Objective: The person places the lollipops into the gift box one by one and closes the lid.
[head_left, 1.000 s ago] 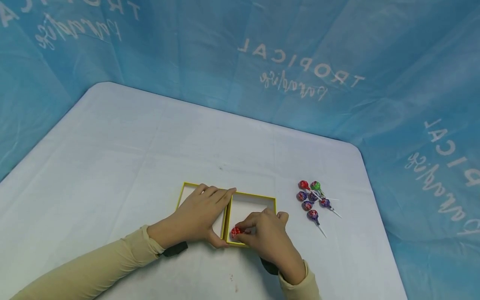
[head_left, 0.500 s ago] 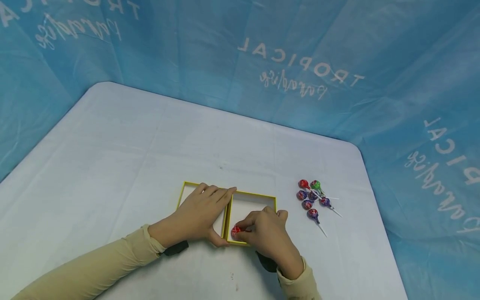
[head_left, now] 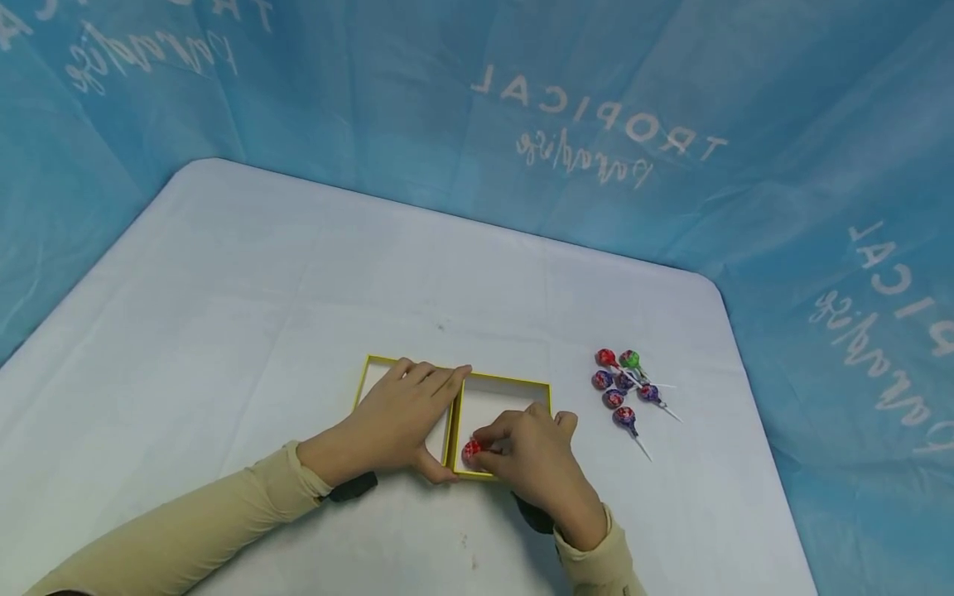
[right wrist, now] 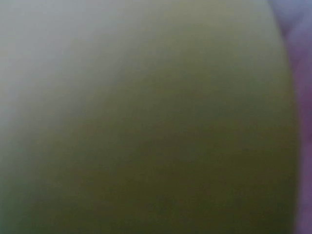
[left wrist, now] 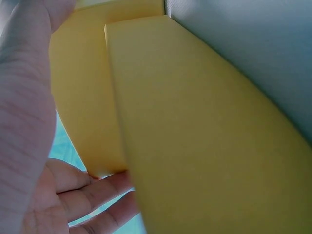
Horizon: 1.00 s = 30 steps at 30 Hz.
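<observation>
Two shallow yellow-edged boxes with white insides lie side by side on the table. My left hand (head_left: 395, 418) reaches over the left box (head_left: 361, 379) and grips the right box (head_left: 514, 380) at its left side, fingers at the far corner and thumb at the near one. In the left wrist view, the fingers (left wrist: 92, 197) bend behind the yellow wall (left wrist: 204, 126). Between thumb and fingertips, my right hand (head_left: 532, 451) pinches a red-wrapped lollipop (head_left: 471, 449) inside the right box, in its near left corner; the hand hides its stick. The right wrist view is mostly a blurred yellowish surface.
Right of the boxes, several wrapped lollipops lie in a loose cluster: a red one (head_left: 605, 358), a green one (head_left: 629, 359) and purple ones, the nearest purple lollipop (head_left: 624, 417) a little apart. Blue printed cloth (head_left: 417, 108) hangs behind the white table (head_left: 261, 248).
The lollipop's red head shows slightly more to the right, with my right hand's fingers still on it. My left hand keeps its grip; the whole view has shifted a little.
</observation>
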Each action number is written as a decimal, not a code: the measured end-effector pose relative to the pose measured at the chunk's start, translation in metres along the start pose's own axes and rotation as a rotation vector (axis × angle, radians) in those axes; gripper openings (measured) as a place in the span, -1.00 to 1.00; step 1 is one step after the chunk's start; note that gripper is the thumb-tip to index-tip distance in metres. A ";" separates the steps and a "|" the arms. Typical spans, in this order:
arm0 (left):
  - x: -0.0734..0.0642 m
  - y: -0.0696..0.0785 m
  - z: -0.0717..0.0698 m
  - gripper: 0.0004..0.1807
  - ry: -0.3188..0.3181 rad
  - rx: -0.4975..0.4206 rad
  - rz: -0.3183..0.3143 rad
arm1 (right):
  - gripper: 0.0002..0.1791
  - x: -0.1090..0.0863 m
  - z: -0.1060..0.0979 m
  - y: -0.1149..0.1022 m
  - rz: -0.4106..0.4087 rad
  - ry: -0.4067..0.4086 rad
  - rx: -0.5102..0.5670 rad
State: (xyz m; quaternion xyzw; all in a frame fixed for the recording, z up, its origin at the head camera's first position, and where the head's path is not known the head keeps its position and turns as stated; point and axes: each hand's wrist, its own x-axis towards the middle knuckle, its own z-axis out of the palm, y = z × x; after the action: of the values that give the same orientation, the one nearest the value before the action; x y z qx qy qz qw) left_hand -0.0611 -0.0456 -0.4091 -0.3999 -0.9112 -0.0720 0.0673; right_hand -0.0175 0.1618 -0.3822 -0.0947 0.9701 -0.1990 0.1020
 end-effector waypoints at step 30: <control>0.000 0.000 0.002 0.43 -0.018 -0.027 -0.014 | -0.83 -0.025 -0.048 0.064 0.144 0.403 0.139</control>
State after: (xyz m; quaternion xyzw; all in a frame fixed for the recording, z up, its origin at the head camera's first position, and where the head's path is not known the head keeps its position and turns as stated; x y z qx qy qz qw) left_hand -0.0614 -0.0450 -0.4113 -0.3951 -0.9135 -0.0812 0.0534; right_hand -0.0137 0.2432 -0.3608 0.0235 0.9590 -0.2725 -0.0737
